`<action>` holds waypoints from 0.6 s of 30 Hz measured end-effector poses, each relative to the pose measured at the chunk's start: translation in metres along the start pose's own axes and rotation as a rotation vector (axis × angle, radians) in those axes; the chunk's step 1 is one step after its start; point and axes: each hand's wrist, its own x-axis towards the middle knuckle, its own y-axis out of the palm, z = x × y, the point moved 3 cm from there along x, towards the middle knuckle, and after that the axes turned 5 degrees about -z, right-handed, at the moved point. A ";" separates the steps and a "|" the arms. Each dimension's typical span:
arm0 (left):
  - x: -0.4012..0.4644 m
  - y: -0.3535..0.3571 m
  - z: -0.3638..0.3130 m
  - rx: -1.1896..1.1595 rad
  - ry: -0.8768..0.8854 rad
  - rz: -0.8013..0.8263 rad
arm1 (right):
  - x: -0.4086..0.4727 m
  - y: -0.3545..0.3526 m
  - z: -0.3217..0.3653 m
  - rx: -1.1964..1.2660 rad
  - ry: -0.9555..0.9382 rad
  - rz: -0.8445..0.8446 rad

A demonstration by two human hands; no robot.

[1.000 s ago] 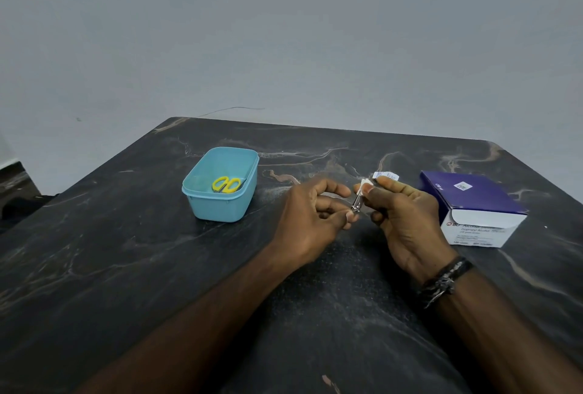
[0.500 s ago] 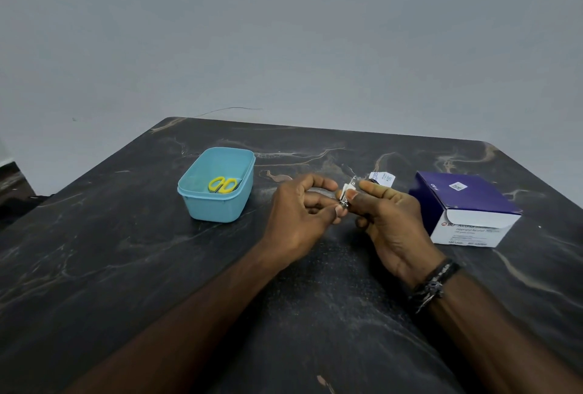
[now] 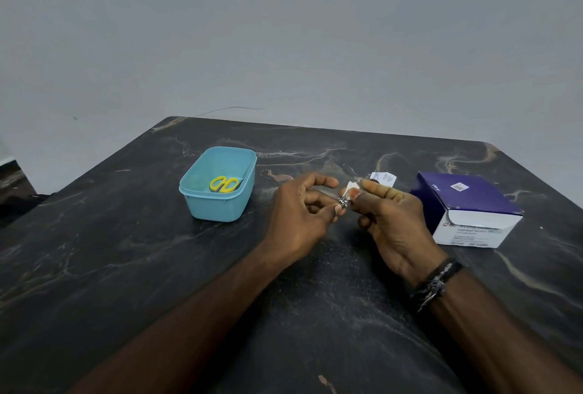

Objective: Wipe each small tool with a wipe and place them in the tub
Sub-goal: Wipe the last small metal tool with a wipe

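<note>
A light blue tub [image 3: 202, 202] stands on the dark marbled table, left of my hands. Yellow-handled scissors [image 3: 224, 184] lie inside it. My left hand [image 3: 299, 214] pinches the lower end of a small shiny metal tool [image 3: 344, 201], which looks like a nail clipper. My right hand [image 3: 391, 217] presses a small white wipe [image 3: 352, 187] against the upper part of the tool with thumb and fingers. Both hands meet above the middle of the table.
A purple and white box of alcohol swabs [image 3: 467, 207] sits to the right of my right hand. A torn white wipe wrapper [image 3: 383, 177] lies just behind my right hand's fingers. The table [image 3: 126, 267] ends at a grey wall behind.
The view has shifted slightly. My hands stay together on the tool, and the wipe has slid a little along it; the left index finger has lifted.
</note>
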 end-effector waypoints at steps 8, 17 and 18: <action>0.007 -0.006 -0.003 0.172 0.108 0.011 | 0.005 -0.006 0.004 0.042 -0.051 -0.068; 0.016 -0.020 0.003 -0.089 -0.088 -0.049 | -0.001 -0.002 0.010 -0.083 -0.096 0.004; 0.016 -0.021 0.003 -0.156 -0.142 -0.050 | -0.004 -0.001 0.011 -0.107 -0.123 0.003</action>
